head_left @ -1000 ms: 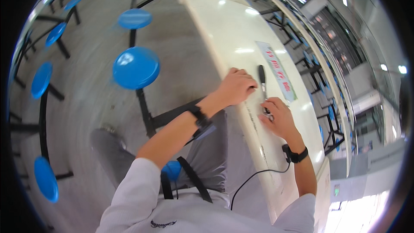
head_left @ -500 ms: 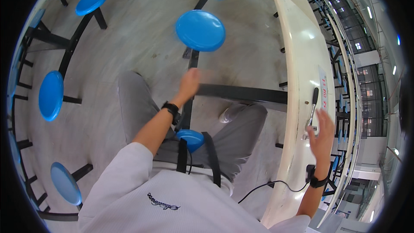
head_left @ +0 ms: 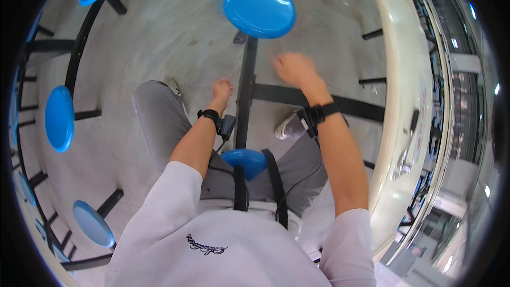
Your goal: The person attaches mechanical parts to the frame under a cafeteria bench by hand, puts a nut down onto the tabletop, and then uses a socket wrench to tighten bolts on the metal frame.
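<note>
black-handled tool (head_left: 408, 143) is seen lying on white table (head_left: 405, 58), long axis roughly along its edge, right of left hand (head_left: 222, 90) and right hand (head_left: 295, 68); right is nearer. finger closure can't be told.

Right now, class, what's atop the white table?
A black-handled metal tool and red-lettered strip show on the white table; whatever the tool covers cannot be seen.

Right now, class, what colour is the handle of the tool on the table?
The handle is black, showing best in the head view.
</note>
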The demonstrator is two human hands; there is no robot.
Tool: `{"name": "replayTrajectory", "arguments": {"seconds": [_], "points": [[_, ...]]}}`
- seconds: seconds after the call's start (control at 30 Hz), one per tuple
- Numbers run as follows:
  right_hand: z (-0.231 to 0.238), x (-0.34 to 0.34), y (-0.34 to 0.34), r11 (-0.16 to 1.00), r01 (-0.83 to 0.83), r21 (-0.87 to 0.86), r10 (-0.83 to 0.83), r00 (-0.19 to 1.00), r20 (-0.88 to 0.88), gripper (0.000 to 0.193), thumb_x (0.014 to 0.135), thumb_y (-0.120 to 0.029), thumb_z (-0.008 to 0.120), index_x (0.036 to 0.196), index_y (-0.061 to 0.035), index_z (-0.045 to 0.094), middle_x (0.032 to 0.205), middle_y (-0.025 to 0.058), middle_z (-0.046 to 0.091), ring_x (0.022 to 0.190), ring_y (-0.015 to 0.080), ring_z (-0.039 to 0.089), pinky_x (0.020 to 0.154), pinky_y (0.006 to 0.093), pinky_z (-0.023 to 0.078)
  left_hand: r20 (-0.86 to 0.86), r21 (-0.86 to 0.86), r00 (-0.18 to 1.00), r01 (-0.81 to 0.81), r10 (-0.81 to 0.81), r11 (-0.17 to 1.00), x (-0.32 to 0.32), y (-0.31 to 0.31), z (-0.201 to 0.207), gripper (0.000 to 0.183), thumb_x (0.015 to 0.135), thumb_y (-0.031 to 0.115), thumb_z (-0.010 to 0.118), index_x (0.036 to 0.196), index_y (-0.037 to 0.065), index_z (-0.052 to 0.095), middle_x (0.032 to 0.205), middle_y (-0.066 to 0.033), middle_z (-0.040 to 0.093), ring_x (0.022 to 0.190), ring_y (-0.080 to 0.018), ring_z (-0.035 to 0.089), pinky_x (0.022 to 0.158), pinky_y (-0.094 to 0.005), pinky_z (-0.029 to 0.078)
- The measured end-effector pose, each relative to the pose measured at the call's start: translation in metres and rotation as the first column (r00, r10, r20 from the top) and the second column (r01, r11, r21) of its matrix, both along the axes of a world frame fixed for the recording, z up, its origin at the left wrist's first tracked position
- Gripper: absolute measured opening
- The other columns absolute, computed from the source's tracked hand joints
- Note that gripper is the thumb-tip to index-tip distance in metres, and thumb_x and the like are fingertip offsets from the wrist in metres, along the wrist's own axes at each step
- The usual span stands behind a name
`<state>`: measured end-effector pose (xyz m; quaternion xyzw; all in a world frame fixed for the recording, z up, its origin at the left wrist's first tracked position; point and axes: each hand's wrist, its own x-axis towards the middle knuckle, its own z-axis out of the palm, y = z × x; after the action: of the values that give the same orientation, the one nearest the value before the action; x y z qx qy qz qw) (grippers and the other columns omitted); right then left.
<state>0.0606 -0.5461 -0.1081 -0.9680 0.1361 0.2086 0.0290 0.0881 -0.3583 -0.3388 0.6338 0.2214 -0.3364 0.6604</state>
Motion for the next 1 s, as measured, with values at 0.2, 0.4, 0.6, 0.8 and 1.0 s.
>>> {"name": "replayTrajectory", "arguments": {"seconds": [0.2, 0.4, 0.6, 0.8, 1.0], "points": [[-0.091, -0.023, -0.005, 0.987, 0.163, 0.002, -0.154, 0.937, -0.313, 0.054, 0.089, -0.044, 0.040, 0.084, 0.0043, 0.064, 0.086, 0.0235, 0.063, 0.086, 0.0388, 0.060, 0.074, 0.0451, 0.048, -0.215, -0.104, 0.972, 0.072, -0.093, 0.992, -0.020, -0.005, -0.032, 0.045, 0.094, 0.044, 0.031, 0.093, 0.006, 0.056, 0.080, -0.0032, 0.058, 0.073, -0.0151, 0.056, 0.065, -0.0299, 0.044], [-0.089, -0.045, 0.006, 0.979, 0.199, -0.046, -0.203, 0.976, -0.076, 0.058, 0.088, -0.051, 0.039, 0.076, 0.0002, 0.063, 0.079, 0.0228, 0.063, 0.073, 0.0357, 0.063, 0.067, 0.0457, 0.049, -0.452, -0.263, 0.874, 0.063, -0.181, 0.963, -0.033, -0.009, -0.050, 0.077, 0.090, 0.063, 0.023, 0.115, -0.002, 0.055, 0.101, -0.0076, 0.060, 0.089, -0.0162, 0.054, 0.077, -0.0287, 0.042], [-0.079, -0.047, 0.000, 0.963, 0.238, -0.123, -0.266, 0.909, -0.322, 0.050, 0.087, -0.046, 0.044, 0.065, -0.0037, 0.060, 0.064, 0.0178, 0.062, 0.059, 0.0329, 0.062, 0.056, 0.0419, 0.048, -0.457, -0.243, 0.875, 0.052, -0.162, 0.969, -0.031, -0.007, -0.029, 0.077, 0.084, 0.070, 0.026, 0.100, 0.003, 0.062, 0.076, -0.0052, 0.063, 0.061, -0.0150, 0.057, 0.059, -0.0272, 0.048], [-0.081, -0.059, 0.000, 0.969, 0.194, -0.151, -0.223, 0.952, -0.208, 0.044, 0.087, -0.041, 0.046, 0.063, -0.0060, 0.059, 0.061, 0.0149, 0.061, 0.057, 0.0315, 0.060, 0.056, 0.0420, 0.046, -0.438, -0.147, 0.899, -0.069, -0.002, 0.987, -0.035, -0.018, -0.032, 0.075, 0.090, 0.061, 0.026, 0.110, -0.005, 0.056, 0.100, -0.0074, 0.059, 0.090, -0.0162, 0.052, 0.085, -0.0274, 0.038], [-0.081, -0.058, 0.001, 0.970, 0.199, -0.138, -0.227, 0.943, -0.242, 0.041, 0.087, -0.039, 0.046, 0.065, -0.0061, 0.059, 0.065, 0.0133, 0.062, 0.061, 0.0308, 0.060, 0.060, 0.0414, 0.045, -0.464, -0.024, 0.884, 0.047, -0.052, 0.999, -0.042, -0.006, -0.046, 0.075, 0.088, 0.062, 0.032, 0.109, -0.005, 0.057, 0.093, -0.0066, 0.059, 0.087, -0.0164, 0.051, 0.084, -0.0271, 0.037]]}}
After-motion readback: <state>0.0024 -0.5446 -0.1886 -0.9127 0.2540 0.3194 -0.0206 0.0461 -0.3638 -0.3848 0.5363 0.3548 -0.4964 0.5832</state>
